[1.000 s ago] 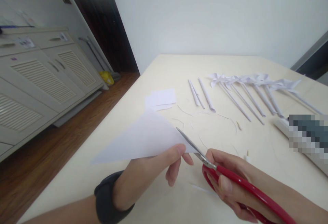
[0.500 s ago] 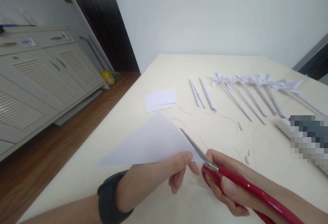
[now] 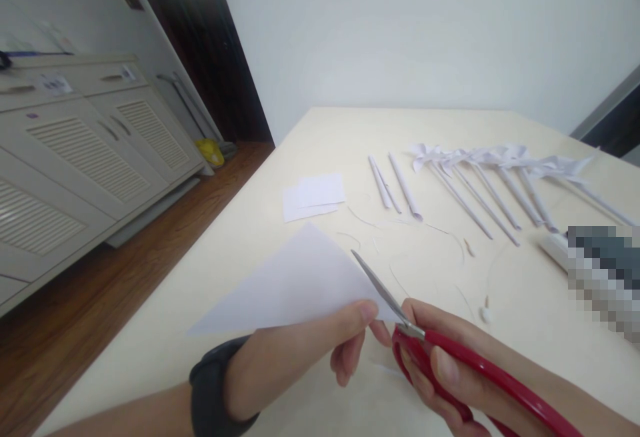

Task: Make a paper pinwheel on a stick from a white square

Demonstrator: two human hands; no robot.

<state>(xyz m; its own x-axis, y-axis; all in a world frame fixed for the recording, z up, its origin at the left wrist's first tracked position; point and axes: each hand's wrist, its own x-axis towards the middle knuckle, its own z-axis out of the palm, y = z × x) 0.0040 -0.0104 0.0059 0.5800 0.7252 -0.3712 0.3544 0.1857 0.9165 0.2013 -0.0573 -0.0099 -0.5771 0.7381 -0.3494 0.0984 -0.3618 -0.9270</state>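
My left hand [image 3: 345,333], with a dark band on its wrist, pinches a white triangular sheet of paper [image 3: 295,280] near its right corner, thumb on top. The paper is held above the table, its peak pointing away from me. In my right hand [image 3: 445,370] are red-handled scissors [image 3: 380,287], gripped by the handles. Their metal blades look closed together and lie along the paper's right edge, tip pointing up and left. Whether the blades touch the paper I cannot tell.
White paper pinwheels [image 3: 500,157] on rolled sticks lie at the right back. Beside them are rolled paper tubes [image 3: 404,183] and flat paper pieces [image 3: 320,190]. Thin paper strips [image 3: 363,217] are scattered mid-table. A partly blurred-out object [image 3: 600,277] is at the right edge.
The red handles have shifted slightly as the right hand's fingers moved, and the blades appear a little more closed. The paper and left hand stay nearly in place.
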